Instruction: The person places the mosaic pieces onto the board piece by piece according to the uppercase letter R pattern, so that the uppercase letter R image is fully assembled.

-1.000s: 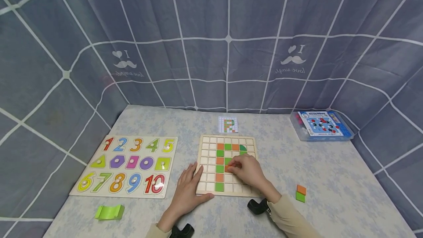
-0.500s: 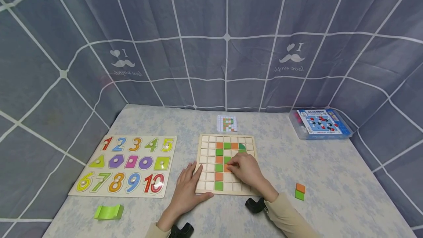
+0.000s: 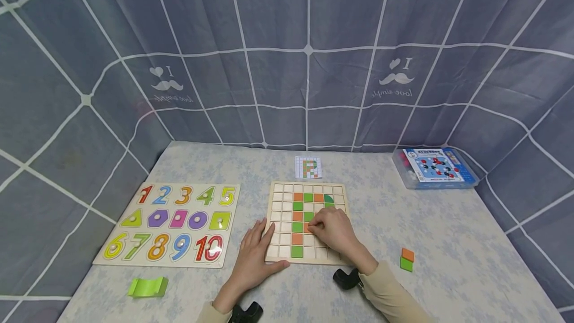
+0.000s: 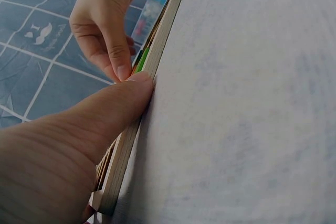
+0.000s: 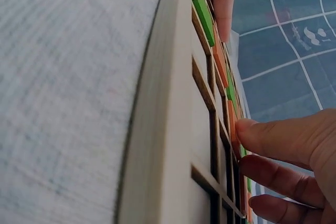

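Note:
A wooden grid board (image 3: 280, 238) lies mid-table, with green and orange square tiles set in its cells and a dark green quarter-round tile (image 3: 329, 198) at the upper right. My left hand (image 3: 257, 253) rests on the board's near left corner, fingers extended along the left side and thumb at the front edge. Over the board's middle, my right hand (image 3: 334, 231) has its thumb and fingertips on an orange square tile (image 3: 307, 228). The right wrist view shows the thumb against that orange tile (image 5: 233, 121), level with the cells. Several cells are hidden beneath the right hand.
Behind the board is a small pattern card (image 3: 308, 168). A number-and-shape puzzle board (image 3: 161, 258) lies left, a green curved block (image 3: 148, 287) in front of it. Spare orange (image 3: 407, 254) and green (image 3: 406, 264) tiles lie right. A plastic box (image 3: 435, 168) stands back right.
The head view has shifted slightly. Both hands stay in place, the right fingertips still at the orange tile.

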The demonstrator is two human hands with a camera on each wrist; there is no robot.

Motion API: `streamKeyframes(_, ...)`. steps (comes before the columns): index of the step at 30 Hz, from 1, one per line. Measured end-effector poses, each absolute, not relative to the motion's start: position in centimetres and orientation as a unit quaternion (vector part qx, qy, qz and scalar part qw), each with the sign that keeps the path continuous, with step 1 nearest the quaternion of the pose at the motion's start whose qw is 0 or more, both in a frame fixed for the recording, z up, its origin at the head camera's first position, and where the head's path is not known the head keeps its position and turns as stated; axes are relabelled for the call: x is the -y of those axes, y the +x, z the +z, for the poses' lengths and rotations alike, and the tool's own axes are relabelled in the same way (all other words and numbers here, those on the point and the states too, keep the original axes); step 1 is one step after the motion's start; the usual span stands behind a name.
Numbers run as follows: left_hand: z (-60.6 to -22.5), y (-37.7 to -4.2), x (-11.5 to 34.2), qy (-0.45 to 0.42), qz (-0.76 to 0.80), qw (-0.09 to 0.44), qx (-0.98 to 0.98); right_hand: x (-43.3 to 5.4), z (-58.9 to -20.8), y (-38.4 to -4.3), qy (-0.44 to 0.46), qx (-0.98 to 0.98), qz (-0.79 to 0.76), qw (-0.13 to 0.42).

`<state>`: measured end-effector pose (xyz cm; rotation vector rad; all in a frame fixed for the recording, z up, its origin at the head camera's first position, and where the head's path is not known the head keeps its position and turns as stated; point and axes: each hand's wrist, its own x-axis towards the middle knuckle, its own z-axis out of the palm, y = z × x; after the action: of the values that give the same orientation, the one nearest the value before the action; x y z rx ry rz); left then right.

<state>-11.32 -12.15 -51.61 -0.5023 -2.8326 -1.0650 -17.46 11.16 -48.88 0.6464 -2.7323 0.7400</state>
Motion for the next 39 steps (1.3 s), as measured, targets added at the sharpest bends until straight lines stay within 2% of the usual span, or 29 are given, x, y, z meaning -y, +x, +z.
streamKeyframes(9,-51.9,-11.4,12.2,-0.165,-0.348,0.037,0.922,-11.5,-49.0,-17.2,0.245,0.923,0.268,0.128)
streamKeyframes(18,-51.9,-11.4,12.1,-0.171,-0.333,0.053,0.926,-12.8,-49.1,-16.2,0.246,0.916,0.302,0.094)
streamKeyframes(30,-51.9,-11.3,12.1,-0.180,-0.337,0.080,0.921,-16.7,-48.9,-14.8,0.245,0.881,0.340,0.219)
streamKeyframes(39,-51.8,-11.4,12.1,-0.172,-0.343,0.059,0.921,-20.2,-48.7,-13.4,0.178,0.883,0.322,0.291)
